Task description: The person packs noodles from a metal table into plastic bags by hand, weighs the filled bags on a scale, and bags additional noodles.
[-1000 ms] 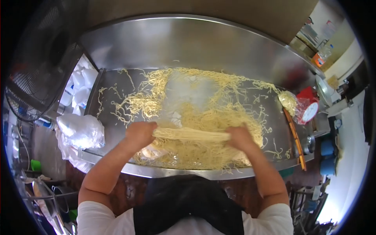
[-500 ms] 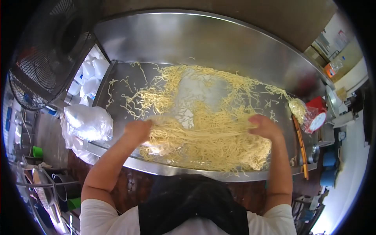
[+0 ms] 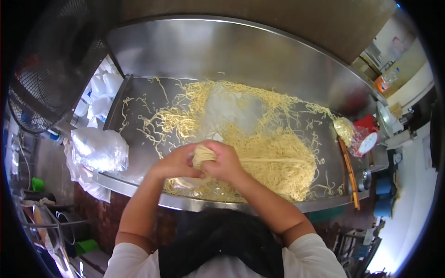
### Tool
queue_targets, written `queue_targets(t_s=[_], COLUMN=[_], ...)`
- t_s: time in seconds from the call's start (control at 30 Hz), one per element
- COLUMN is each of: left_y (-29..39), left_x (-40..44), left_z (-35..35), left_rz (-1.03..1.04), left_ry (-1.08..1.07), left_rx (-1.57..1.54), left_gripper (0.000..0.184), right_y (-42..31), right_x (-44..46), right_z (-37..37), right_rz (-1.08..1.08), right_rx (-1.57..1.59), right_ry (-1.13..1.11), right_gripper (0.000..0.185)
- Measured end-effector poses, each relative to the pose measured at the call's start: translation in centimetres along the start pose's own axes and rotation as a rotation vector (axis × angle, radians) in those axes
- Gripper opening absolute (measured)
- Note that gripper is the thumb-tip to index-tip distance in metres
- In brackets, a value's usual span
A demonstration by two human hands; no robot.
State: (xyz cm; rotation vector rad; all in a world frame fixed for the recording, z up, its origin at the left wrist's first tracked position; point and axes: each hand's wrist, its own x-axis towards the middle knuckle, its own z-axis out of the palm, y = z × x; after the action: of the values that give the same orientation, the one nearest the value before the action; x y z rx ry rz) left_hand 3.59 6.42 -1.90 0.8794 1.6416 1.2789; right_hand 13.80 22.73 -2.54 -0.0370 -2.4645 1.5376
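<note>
My left hand (image 3: 177, 162) and my right hand (image 3: 225, 161) meet over the front of the metal tray table. Between them they grip a gathered bundle of yellow noodles (image 3: 203, 156), its folded end showing between the fingers. A broad heap of loose noodles (image 3: 282, 164) lies just right of my hands, with a straight strand line running across its top. More noodles (image 3: 178, 121) are scattered behind and to the left, around a pale wet-looking patch (image 3: 232, 111). Below my hands a clear plastic sheet or bag (image 3: 187, 182) is partly covered.
A filled clear plastic bag (image 3: 99, 148) sits at the left corner, below a large fan (image 3: 51, 83). On the right are a red dial scale (image 3: 367, 141) with a bag of noodles (image 3: 344, 127), and wooden sticks (image 3: 348, 171). A high metal backsplash (image 3: 232, 51) bounds the rear.
My hands were wide apart with noodles stretched between them. My right hand has swept left to join my left hand, and the noodles are now gathered in a bundle. The view shifted slightly.
</note>
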Motion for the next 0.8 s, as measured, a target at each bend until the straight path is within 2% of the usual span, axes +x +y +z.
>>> queue_targets(t_s=[0.03,0.13,0.17,0.27,0.3,0.37,0.43,0.47,0.57,0.67,0.7,0.77,0.8], left_y=[-1.4,-3.3,-3.8,-0.1,0.0,0.2,0.0,-0.2,3.1,2.9,2.7,2.1,1.9], left_x=[1.6,4.0,4.6,4.3,4.5,4.7,4.2,3.9,3.1,2.5,2.1,0.7,-0.1], left_z=[0.9,3.4,4.2,5.0,4.6,2.9,1.6,1.1,0.5,-0.4,-1.0,-2.3,-2.7], left_rz=[0.125,0.135,0.123,-0.055,-0.064,-0.078,-0.001,0.028,-0.206,-0.346,-0.376,-0.446,-0.373], left_ry=[-0.033,-0.049,-0.047,0.076,0.095,0.145,0.122,0.108,-0.043,-0.095,-0.092,-0.08,-0.046], left_rx=[0.009,-0.351,-0.434,-0.369,-0.368,-0.36,0.005,0.187,0.895,1.272,1.29,1.316,1.269], left_gripper=[0.061,0.057,0.058,0.056,0.054,0.05,0.043,0.039,0.037,0.044,0.043,0.041,0.042], right_y=[-1.5,-2.5,-2.7,0.5,3.6,3.9,3.4,4.1,5.0,5.7,6.1,7.2,7.1], right_x=[0.9,1.6,1.4,0.7,-0.5,-4.1,-6.4,-7.2,-7.5,-7.1,-6.9,-7.1,-6.9], right_z=[-0.1,-0.2,-1.1,-2.9,-2.5,-4.4,-6.0,-6.6,-8.6,-11.1,-11.9,-13.5,-13.5], right_rz=[-0.1,-0.075,-0.008,-0.141,0.021,0.24,0.331,0.332,0.382,0.51,0.56,0.31,0.183], right_rx=[0.063,0.306,0.315,-0.054,0.146,-0.194,-0.412,-0.376,-0.329,-0.428,-0.481,-0.704,-0.806], right_ry=[0.008,0.06,0.039,0.284,0.207,0.029,-0.102,-0.061,0.038,0.134,0.163,0.207,0.228], right_gripper=[0.027,0.023,0.029,0.04,0.048,0.052,0.05,0.045,0.042,0.039,0.037,0.034,0.033])
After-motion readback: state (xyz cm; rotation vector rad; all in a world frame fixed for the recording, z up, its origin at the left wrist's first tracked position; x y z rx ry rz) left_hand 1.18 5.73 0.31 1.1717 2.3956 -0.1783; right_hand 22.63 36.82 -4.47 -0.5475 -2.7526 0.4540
